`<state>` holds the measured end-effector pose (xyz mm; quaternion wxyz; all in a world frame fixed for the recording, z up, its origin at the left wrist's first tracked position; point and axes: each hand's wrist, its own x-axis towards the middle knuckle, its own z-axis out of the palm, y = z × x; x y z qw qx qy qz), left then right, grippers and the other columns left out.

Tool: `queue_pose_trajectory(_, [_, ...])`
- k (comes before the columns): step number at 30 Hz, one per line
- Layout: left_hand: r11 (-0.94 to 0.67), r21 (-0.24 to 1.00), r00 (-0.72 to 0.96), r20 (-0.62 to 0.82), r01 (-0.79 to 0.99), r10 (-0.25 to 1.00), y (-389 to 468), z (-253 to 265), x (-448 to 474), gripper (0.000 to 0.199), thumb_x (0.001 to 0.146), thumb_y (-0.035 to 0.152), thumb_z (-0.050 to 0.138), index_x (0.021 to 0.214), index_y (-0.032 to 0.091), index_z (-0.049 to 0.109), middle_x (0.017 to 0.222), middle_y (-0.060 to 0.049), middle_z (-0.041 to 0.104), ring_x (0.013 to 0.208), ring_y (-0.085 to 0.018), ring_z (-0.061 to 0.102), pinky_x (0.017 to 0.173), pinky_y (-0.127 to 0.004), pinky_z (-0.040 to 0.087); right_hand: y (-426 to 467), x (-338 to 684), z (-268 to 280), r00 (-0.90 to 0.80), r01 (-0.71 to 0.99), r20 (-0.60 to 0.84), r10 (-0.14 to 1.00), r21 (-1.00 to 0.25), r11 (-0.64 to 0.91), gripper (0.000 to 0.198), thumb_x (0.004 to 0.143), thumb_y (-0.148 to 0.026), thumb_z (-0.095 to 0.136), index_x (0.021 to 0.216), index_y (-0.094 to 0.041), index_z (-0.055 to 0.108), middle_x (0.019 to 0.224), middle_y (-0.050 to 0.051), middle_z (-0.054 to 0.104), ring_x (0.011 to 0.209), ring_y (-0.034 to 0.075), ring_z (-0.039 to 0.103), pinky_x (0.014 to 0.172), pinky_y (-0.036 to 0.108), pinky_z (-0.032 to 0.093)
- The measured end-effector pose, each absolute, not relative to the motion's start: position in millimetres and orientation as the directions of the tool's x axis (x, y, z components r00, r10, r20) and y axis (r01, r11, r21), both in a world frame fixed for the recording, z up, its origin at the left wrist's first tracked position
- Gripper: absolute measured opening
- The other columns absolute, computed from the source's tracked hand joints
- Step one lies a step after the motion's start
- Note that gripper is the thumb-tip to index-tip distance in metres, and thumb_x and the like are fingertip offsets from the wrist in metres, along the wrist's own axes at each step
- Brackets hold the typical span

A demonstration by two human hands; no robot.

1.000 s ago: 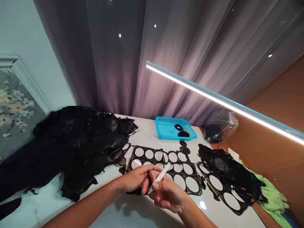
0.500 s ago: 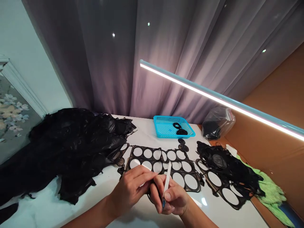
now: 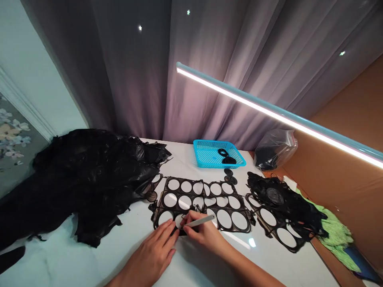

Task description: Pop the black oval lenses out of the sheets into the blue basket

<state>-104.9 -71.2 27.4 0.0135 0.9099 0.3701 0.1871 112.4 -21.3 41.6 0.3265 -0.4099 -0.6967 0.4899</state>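
Note:
My left hand [image 3: 157, 252] lies flat, fingers stretched out, its fingertips on the near edge of a black sheet with round holes [image 3: 204, 205]. My right hand [image 3: 203, 230] is closed around a slim pale pen-shaped tool [image 3: 201, 220], which slants up to the right. The tool's working tip is hidden by my fingers, down at a near hole of the sheet. Between the hands a dark strip shows at the sheet's near edge, partly covered by them. The sheet spreads flat on the white table [image 3: 98, 261], with several rows of openings.
A large heap of black sheet material [image 3: 98, 183] covers the left side. At the back stands a blue basket [image 3: 197, 159] holding black rings and discs; loose black discs [image 3: 229, 175] lie before it. On the right are black scraps [image 3: 284, 207], a green cloth [image 3: 335, 239] and a clear bag [image 3: 277, 147].
My hands were raised together before the sheet, the tool pointing up. Both have come down onto the sheet's near edge; my left hand has flattened and the tool now leans right.

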Motion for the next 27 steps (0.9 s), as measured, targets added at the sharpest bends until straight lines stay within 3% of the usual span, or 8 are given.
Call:
queue_pose_trajectory(5, [-0.712, 0.120, 0.656, 0.307, 0.692, 0.689, -74, 22, -108, 0.043, 0.094, 0.017, 0.051, 0.137, 0.018, 0.052, 0.141, -0.010, 0.053, 0.128, -0.028, 0.052, 0.102, -0.041, 0.049, -28, 108, 29, -0.485, 0.417, 0.101, 0.868, -0.847, 0.331, 0.007, 0.081, -0.014, 0.057, 0.078, -0.020, 0.054, 0.079, 0.002, 0.066, 0.072, 0.016, 0.058, 0.066, 0.026, 0.042])
queue_pose_trajectory(19, [-0.707, 0.182, 0.648, 0.295, 0.683, 0.702, -74, 24, -107, 0.047, 0.088, 0.007, 0.050, 0.133, 0.018, 0.054, 0.139, -0.011, 0.054, 0.129, -0.030, 0.050, 0.101, -0.045, 0.050, -28, 107, 23, -0.493, 0.505, 0.116, 0.862, -0.769, 0.392, 0.011, 0.080, -0.010, 0.057, 0.081, -0.021, 0.055, 0.077, 0.001, 0.065, 0.071, 0.015, 0.057, 0.063, 0.023, 0.042])
queue_pose_trajectory(22, [-0.695, 0.189, 0.636, 0.291, 0.694, 0.715, -73, 26, -108, 0.050, 0.086, 0.005, 0.049, 0.133, 0.019, 0.053, 0.142, -0.010, 0.050, 0.131, -0.030, 0.047, 0.103, -0.045, 0.049, -37, 103, 20, -0.526, 0.587, 0.159, 0.835, -0.643, 0.492, 0.016, 0.077, -0.005, 0.056, 0.079, -0.021, 0.052, 0.079, 0.002, 0.061, 0.071, 0.016, 0.056, 0.060, 0.023, 0.041])
queue_pose_trajectory(25, [-0.685, 0.183, 0.628, 0.286, 0.705, 0.723, -72, 27, -107, 0.051, 0.084, 0.005, 0.050, 0.132, 0.020, 0.054, 0.149, -0.010, 0.042, 0.137, -0.032, 0.039, 0.104, -0.047, 0.047, -39, 101, 24, -0.649, 0.605, 0.257, 0.716, -0.395, 0.691, 0.017, 0.078, -0.004, 0.054, 0.079, -0.021, 0.050, 0.082, 0.004, 0.058, 0.075, 0.019, 0.053, 0.063, 0.027, 0.041])
queue_pose_trajectory(27, [-0.680, 0.171, 0.625, 0.284, 0.713, 0.727, -72, 26, -108, 0.051, 0.084, 0.006, 0.050, 0.132, 0.021, 0.054, 0.151, -0.010, 0.039, 0.138, -0.034, 0.035, 0.104, -0.049, 0.047, -26, 110, 32, -0.663, 0.615, 0.315, 0.679, -0.289, 0.734, 0.015, 0.081, -0.007, 0.052, 0.078, -0.021, 0.050, 0.081, 0.005, 0.056, 0.076, 0.021, 0.051, 0.064, 0.029, 0.040])
